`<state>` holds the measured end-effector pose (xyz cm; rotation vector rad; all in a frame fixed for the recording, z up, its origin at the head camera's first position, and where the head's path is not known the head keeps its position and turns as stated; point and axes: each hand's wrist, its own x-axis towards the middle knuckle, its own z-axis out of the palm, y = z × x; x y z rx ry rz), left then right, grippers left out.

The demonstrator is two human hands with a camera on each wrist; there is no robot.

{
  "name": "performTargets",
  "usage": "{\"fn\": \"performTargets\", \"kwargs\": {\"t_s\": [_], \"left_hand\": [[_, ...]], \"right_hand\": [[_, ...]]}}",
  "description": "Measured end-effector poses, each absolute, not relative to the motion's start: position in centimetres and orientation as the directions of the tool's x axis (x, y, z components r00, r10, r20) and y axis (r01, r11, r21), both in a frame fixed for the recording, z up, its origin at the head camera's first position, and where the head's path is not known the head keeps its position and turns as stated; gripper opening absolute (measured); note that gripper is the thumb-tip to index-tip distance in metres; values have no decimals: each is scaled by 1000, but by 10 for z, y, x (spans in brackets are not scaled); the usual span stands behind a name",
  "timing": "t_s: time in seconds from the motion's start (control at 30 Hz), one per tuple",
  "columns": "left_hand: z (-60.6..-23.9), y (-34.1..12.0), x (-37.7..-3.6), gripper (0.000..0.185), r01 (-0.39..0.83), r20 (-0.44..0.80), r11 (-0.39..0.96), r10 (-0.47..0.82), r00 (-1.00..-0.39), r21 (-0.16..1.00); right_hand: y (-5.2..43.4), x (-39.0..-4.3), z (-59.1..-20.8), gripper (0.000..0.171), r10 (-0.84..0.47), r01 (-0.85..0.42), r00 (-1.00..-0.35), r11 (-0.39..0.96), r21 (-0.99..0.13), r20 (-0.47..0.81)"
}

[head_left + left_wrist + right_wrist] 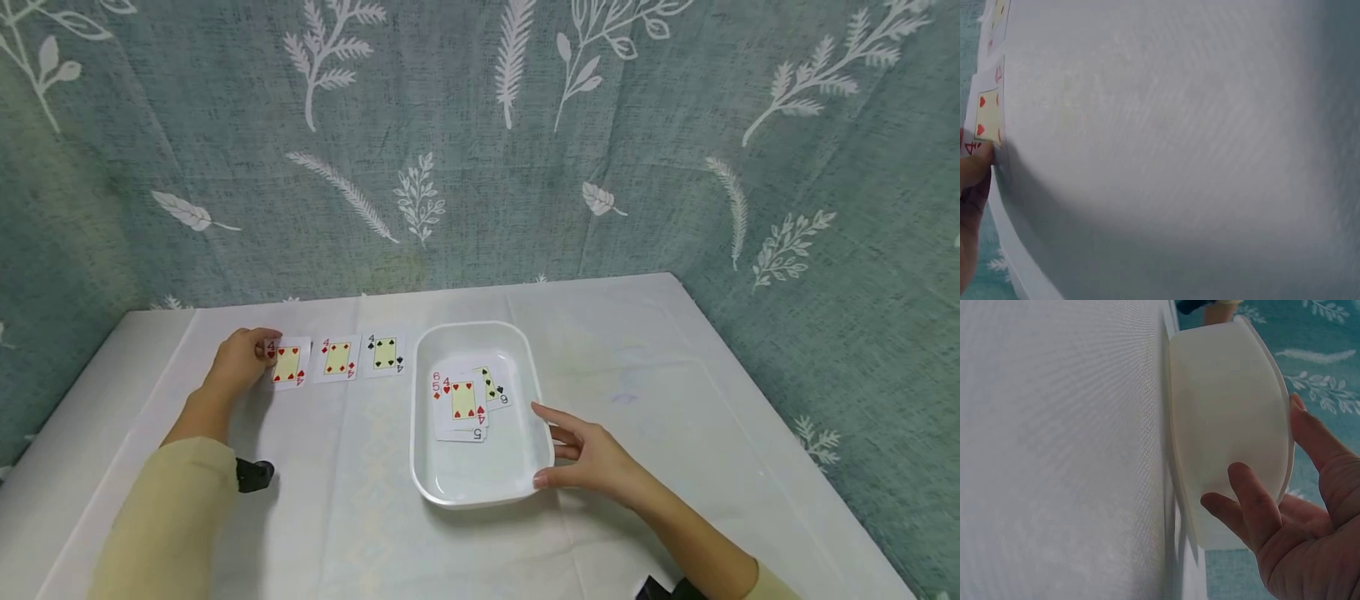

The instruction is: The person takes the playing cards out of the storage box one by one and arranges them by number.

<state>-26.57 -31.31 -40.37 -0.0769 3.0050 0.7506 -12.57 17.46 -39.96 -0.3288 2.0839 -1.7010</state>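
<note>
Fours are being sorted out of a white tray (525, 350) into a row on the surface (660, 350), which is covered by a thin, smooth, pale sheet. The four of hearts (288, 364) at the left end of the row is touched at its edge by the curled fingers of the left hand (242, 360); whether it is pinched or only pressed flat cannot be told. Beside it lie a four of diamonds (337, 358) and a four of spades (385, 353), flat, glossy and apart from one another. The tray, a rounded rectangle of smooth plastic, is steadied at its right wall by the right hand (592, 454), whose fingers are loosely spread with the thumb against the rim. Inside the tray a loose pile (465, 404) is topped by another red four, seemingly hearts. Judging by this, that card calls for a clean pinch at its edge.
</note>
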Motion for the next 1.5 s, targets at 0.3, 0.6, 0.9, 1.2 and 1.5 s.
{"fn": "performTargets", "kwargs": {"t_s": [0.3, 0.6, 0.9, 1.2, 1.5], "left_hand": [[-405, -317, -264, 37, -62, -51, 894, -44, -998, 443], [-405, -320, -262, 38, -55, -88, 918, -22, -996, 392], [-410, -317, -258, 52, -57, 15, 853, -76, -997, 519], [-407, -307, -251, 56, 3, 67, 796, -47, -997, 605], [-396, -291, -239, 58, 51, 65, 728, 9, -998, 683]], "right_hand": [[172, -125, -402, 94, -460, 82, -871, 212, -974, -173], [170, -125, -402, 94, -459, 80, -871, 221, -972, -176], [173, -125, -400, 94, -444, 85, -878, 225, -971, -180], [173, -124, -397, 93, -456, 67, -876, 204, -977, -156], [173, -125, -398, 94, -451, 89, -876, 200, -976, -173]]}}
